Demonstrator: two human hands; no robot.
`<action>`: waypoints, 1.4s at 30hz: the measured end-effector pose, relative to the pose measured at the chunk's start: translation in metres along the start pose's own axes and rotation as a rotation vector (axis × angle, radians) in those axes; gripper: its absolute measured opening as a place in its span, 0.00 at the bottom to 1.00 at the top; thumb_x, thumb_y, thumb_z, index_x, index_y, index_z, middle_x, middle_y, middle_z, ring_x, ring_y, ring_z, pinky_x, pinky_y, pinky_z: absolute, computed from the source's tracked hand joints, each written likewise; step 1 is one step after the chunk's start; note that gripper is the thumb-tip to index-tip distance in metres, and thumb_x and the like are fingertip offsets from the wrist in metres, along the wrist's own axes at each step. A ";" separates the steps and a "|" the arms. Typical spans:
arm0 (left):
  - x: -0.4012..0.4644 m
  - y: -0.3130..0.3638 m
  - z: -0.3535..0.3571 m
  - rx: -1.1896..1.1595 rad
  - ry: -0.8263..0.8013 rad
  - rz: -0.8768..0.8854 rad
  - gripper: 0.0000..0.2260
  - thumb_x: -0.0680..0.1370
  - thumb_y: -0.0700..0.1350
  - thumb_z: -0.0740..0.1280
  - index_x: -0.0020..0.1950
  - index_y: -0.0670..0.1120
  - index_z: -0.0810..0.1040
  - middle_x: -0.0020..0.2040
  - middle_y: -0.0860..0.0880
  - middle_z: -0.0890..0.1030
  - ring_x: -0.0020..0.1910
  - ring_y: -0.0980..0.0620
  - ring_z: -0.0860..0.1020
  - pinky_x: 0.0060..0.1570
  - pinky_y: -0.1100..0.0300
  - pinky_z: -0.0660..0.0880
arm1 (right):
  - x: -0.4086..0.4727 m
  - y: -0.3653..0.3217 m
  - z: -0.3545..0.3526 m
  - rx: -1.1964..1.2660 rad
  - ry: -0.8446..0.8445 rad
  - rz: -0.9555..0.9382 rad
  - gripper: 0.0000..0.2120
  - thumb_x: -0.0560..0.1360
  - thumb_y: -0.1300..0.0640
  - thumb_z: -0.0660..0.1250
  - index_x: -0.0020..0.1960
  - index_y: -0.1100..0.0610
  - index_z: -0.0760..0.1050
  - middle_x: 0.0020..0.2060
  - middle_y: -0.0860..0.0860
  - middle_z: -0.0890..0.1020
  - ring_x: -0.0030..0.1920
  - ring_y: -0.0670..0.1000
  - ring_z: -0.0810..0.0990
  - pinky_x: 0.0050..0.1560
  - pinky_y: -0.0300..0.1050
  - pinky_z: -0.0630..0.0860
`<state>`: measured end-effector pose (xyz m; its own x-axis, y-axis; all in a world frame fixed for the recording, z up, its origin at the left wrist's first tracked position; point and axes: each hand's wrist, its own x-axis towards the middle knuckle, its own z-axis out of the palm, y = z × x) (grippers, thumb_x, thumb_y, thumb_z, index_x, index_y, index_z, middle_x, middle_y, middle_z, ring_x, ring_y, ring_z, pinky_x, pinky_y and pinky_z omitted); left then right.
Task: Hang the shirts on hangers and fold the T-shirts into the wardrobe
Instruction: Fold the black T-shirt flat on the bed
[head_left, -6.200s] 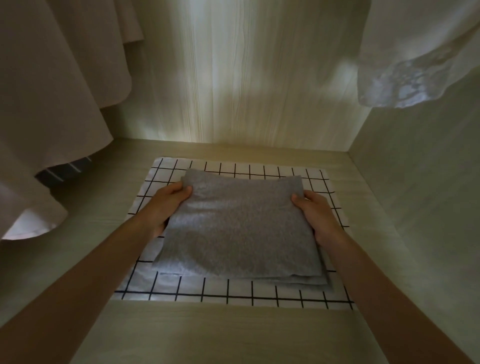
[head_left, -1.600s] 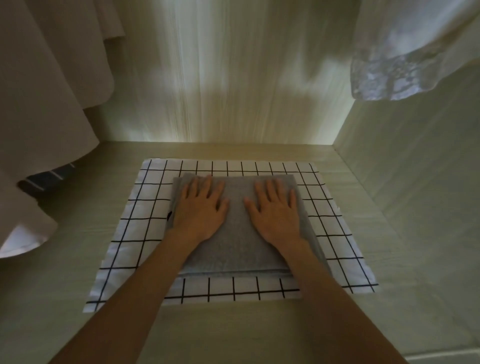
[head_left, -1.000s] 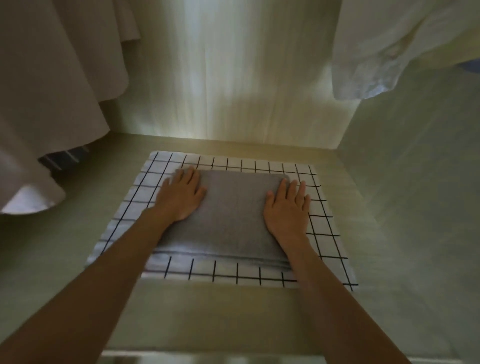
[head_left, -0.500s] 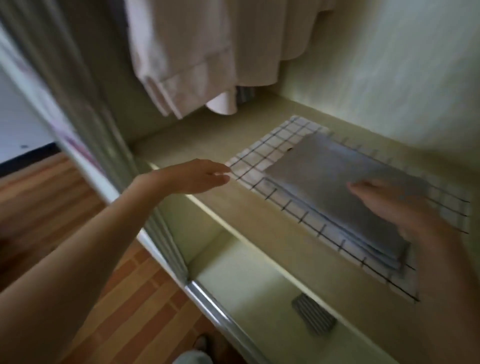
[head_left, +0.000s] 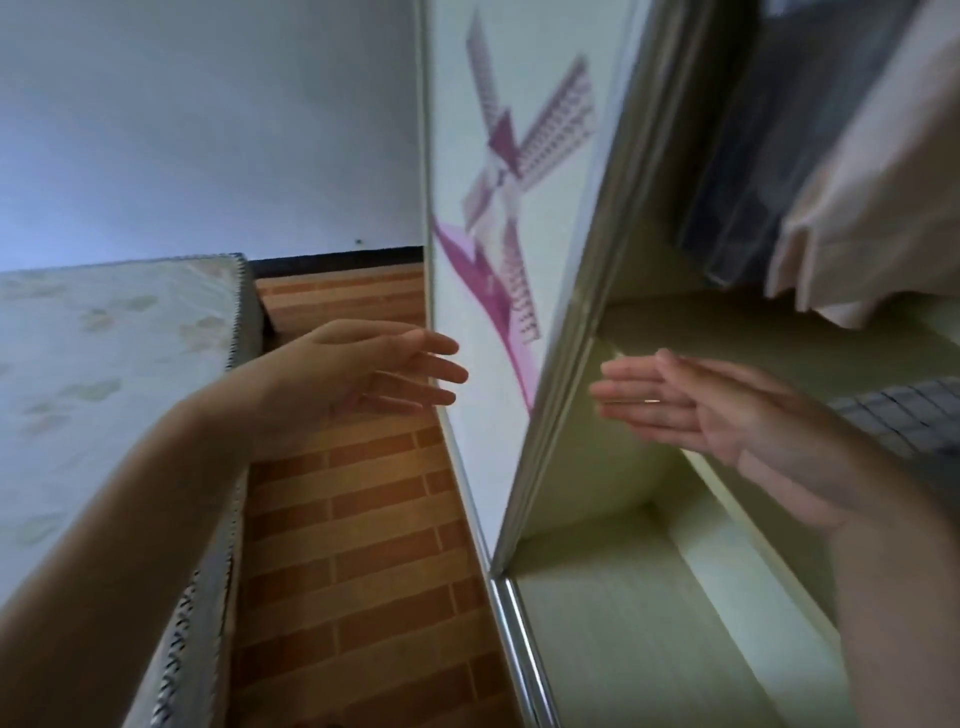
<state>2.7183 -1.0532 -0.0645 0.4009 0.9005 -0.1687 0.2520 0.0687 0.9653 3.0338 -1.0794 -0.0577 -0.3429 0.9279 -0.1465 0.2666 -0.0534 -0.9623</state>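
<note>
Left hand (head_left: 363, 374), right hand (head_left: 691, 410), seemingly empty, flanking wardrobe door (head_left: 498, 208).

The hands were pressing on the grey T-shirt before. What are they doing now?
Both hands let go of the folded T-shirt and pulled back. The left hand is now open outside the wardrobe, near the sliding door. The right hand is open inside. The checked cloth stays on the shelf.

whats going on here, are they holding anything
No. A person stands at an open wardrobe with both hands empty and fingers straight. The left hand reaches toward the sliding door with the windmill print, outside the wardrobe. The right hand is inside, above the shelf. A pale garment hangs above, and a bed stands behind.
</note>
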 end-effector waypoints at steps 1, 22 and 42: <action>-0.011 -0.003 -0.016 -0.005 0.050 -0.005 0.17 0.81 0.48 0.56 0.65 0.44 0.76 0.57 0.47 0.84 0.57 0.49 0.82 0.55 0.58 0.79 | 0.014 -0.006 0.015 0.004 -0.023 -0.008 0.42 0.60 0.27 0.71 0.63 0.55 0.77 0.58 0.51 0.84 0.61 0.50 0.81 0.61 0.41 0.76; -0.073 -0.104 -0.299 -0.533 0.531 -0.121 0.17 0.83 0.44 0.54 0.58 0.37 0.79 0.55 0.38 0.83 0.55 0.40 0.82 0.56 0.48 0.78 | 0.272 -0.071 0.248 0.164 -0.250 0.060 0.22 0.83 0.48 0.51 0.64 0.59 0.76 0.56 0.55 0.84 0.58 0.55 0.83 0.60 0.48 0.78; 0.193 -0.092 -0.452 -0.699 0.866 -0.117 0.18 0.83 0.45 0.52 0.53 0.38 0.79 0.52 0.40 0.85 0.52 0.45 0.84 0.53 0.52 0.80 | 0.618 -0.095 0.195 0.316 -0.081 0.131 0.18 0.84 0.50 0.53 0.58 0.57 0.79 0.50 0.54 0.86 0.51 0.53 0.86 0.53 0.45 0.81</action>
<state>2.3749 -0.6915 -0.0957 -0.4104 0.8489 -0.3331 -0.4115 0.1536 0.8984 2.6209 -0.5727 -0.1011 -0.3978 0.8741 -0.2789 0.0258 -0.2932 -0.9557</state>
